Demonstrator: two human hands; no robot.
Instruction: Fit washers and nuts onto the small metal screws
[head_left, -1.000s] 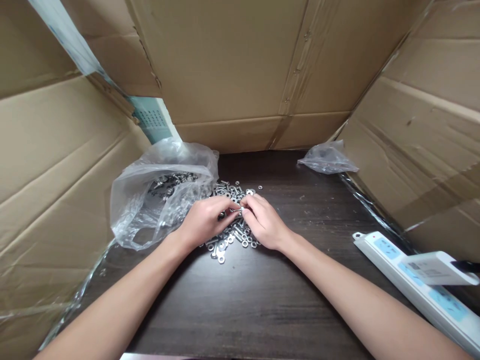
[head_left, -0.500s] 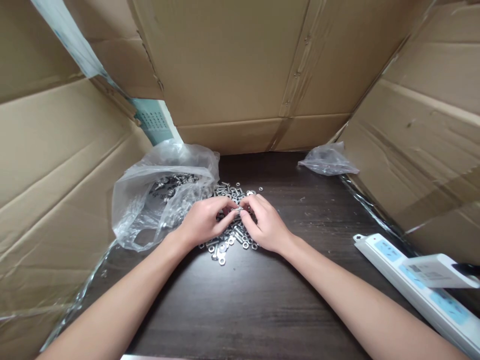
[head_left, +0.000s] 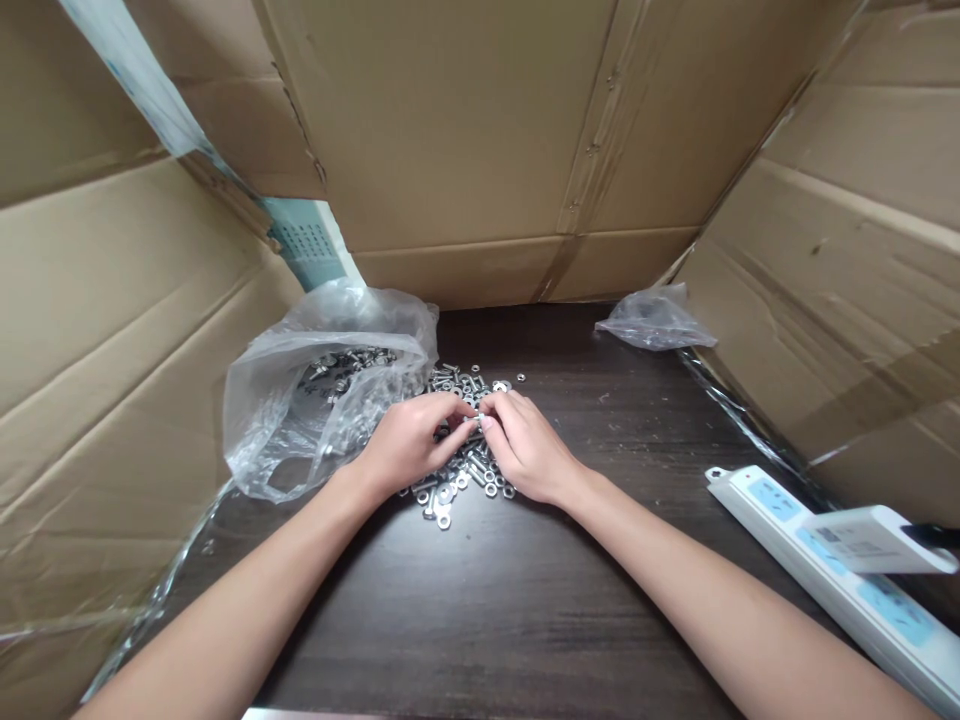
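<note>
My left hand (head_left: pixel 411 435) and my right hand (head_left: pixel 531 445) meet above a loose pile of bolts, nuts and washers (head_left: pixel 474 468). Thumb and fingertips of each are pinched on one small silver bolt (head_left: pixel 475 419) held crosswise between them. The left fingers grip one end and the right fingers close round the other; whether a nut sits on it is hidden by the fingertips. Just beyond my left hand lies an open clear plastic bag (head_left: pixel 262 405), its mouth showing more metal fasteners (head_left: pixel 346 370).
Cardboard walls (head_left: pixel 465 130) enclose the dark wooden table (head_left: pixel 450 620) at the back and both sides. A crumpled plastic bag (head_left: pixel 656 318) lies at the back right. On the right edge is a white power strip (head_left: pixel 795 560) with a white plug-in adapter (head_left: pixel 870 540).
Both hands stay in place over the pile. Only the right thumb and fingertips have shifted slightly at the bolt's end.
</note>
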